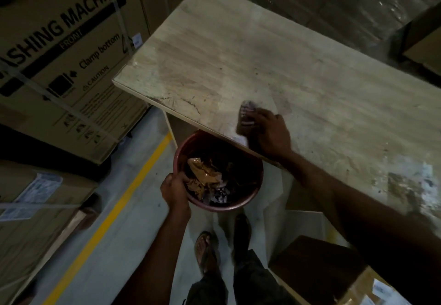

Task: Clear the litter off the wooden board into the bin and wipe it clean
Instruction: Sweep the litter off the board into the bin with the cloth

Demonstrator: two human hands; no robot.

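Left hand (175,191) grips the round red bin (222,207) at 8 o'clock; crumpled brown litter (202,173) inside. Right hand (270,135) clutches perhaps a cloth (247,114) on the dusty board (238,54).

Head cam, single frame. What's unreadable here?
1. Head view: the striped thing under the right hand is motion-blurred; rag or litter, and the grip on it, unclear.
2. Far rim of the bin, held by the left hand, hidden under the wooden board.
3. Board's right end: cut off by the frame edge.
4. Deeper bin contents: lost in shadow.
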